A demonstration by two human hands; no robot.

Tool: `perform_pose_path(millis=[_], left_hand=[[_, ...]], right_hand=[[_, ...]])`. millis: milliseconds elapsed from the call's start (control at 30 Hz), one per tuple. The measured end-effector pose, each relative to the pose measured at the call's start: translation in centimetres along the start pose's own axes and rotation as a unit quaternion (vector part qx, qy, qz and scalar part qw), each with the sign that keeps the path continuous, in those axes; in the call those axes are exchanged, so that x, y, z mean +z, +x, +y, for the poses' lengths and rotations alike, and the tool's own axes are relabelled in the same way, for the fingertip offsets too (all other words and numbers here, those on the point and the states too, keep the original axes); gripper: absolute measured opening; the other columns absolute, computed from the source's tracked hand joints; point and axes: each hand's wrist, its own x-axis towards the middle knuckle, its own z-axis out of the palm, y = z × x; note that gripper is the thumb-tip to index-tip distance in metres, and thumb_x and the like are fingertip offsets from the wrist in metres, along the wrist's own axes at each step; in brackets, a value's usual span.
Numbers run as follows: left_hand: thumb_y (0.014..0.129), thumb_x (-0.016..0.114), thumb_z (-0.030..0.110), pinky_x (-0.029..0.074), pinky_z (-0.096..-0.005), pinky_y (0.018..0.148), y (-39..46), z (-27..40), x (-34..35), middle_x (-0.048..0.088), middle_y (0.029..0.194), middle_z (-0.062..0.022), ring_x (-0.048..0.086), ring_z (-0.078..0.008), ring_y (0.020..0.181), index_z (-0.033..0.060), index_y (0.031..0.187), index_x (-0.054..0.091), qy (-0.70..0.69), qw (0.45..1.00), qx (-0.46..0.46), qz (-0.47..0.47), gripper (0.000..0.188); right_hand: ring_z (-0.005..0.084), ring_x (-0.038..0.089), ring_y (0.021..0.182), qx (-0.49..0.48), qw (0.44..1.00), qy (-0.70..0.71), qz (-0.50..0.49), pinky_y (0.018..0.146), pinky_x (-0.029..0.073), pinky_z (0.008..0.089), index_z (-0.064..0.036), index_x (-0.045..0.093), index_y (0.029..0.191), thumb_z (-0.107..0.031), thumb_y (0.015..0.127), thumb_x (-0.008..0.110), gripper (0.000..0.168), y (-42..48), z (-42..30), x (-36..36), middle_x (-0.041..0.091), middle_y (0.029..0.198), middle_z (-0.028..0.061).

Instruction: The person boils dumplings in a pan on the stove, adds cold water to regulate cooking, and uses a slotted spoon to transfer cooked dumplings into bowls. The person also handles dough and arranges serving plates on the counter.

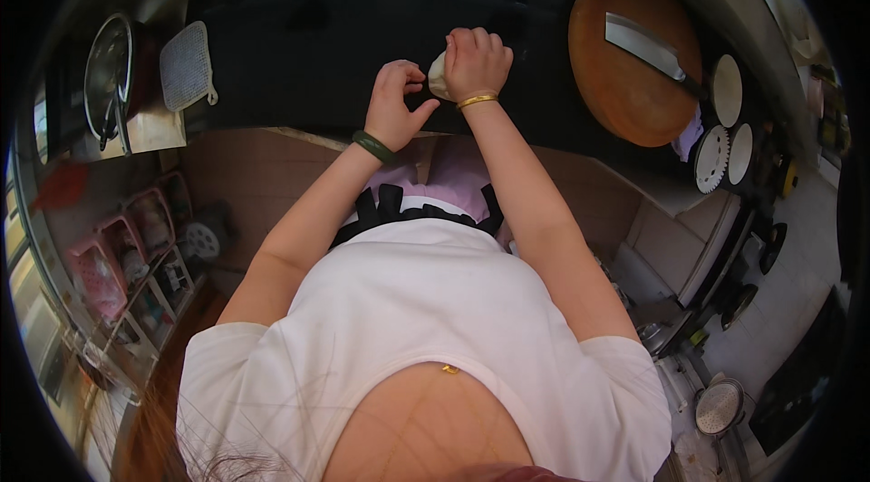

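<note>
A pale lump of dough [438, 77] sits on the black countertop [326, 33] in front of my body. Over its right side lies my right hand [478, 64], fingers curled around it and a gold bangle at the wrist. Much of the dough is hidden under that hand. Just to the left is my left hand [397, 101], thumb and fingers apart with nothing between them. It is close to the dough, and a small dark gap shows between them. A green bangle circles the left wrist.
On the right, a cleaver [642, 47] lies across a round wooden chopping board [598, 74]. Pale round dishes [727, 91] stand beyond it. At the left are a pan [109, 81] and a square quilted pad [187, 67]. Pink baskets [98, 275] sit on a low rack.
</note>
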Motion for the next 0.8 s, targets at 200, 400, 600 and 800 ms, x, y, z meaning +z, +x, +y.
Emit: perform_pose_path(millis=[200, 400, 600, 800], left_hand=[[0.079, 0.068, 0.002, 0.055, -0.0311, 0.074, 3.9, 0.3, 1.4, 0.059, 0.100, -0.0143, 0.065, -0.0221, 0.082, -0.0010, 0.110, 0.061, 0.026, 0.994, -0.108, 0.003, 0.032], [0.069, 0.071, -0.004, 0.054, -0.0369, 0.074, 0.8, 0.3, 1.3, 0.058, 0.104, -0.0100, 0.063, -0.0258, 0.087, 0.0038, 0.100, 0.063, 0.164, 0.978, 0.123, -0.025, 0.033], [0.074, 0.074, -0.001, 0.056, -0.0315, 0.087, 1.7, 0.3, 1.8, 0.050, 0.120, -0.0149, 0.063, -0.0234, 0.100, -0.0003, 0.130, 0.050, 0.031, 0.999, -0.023, 0.001, 0.061], [0.074, 0.072, 0.004, 0.055, -0.0315, 0.076, 4.7, -0.4, 0.5, 0.065, 0.090, -0.0103, 0.066, -0.0214, 0.080, 0.0003, 0.095, 0.065, 0.015, 0.997, -0.061, -0.033, 0.023]], right_hand=[[0.0277, 0.059, 0.087, 0.266, 0.867, 0.413, -0.088, 0.082, 0.045, 0.0393, -0.013, 0.070, 0.094, -0.033, 0.093, 0.055, 0.025, 3.4, 1.2, 1.1, 0.063, 0.091, 0.0063], [0.0248, 0.056, 0.077, 0.051, 0.995, 0.082, -0.024, 0.067, 0.038, 0.0422, -0.018, 0.068, 0.080, -0.035, 0.087, 0.058, 0.020, -2.4, -2.0, -3.0, 0.062, 0.078, 0.0008], [0.0222, 0.058, 0.084, -0.014, 0.996, 0.015, 0.083, 0.074, 0.041, 0.0411, -0.017, 0.068, 0.086, -0.028, 0.087, 0.060, 0.013, 3.2, 1.8, 1.8, 0.063, 0.085, -0.0020], [0.0273, 0.062, 0.080, 0.273, 0.859, 0.394, -0.179, 0.073, 0.044, 0.0412, -0.011, 0.069, 0.083, -0.045, 0.092, 0.054, 0.038, 3.9, 0.3, -2.3, 0.068, 0.080, 0.0035]])
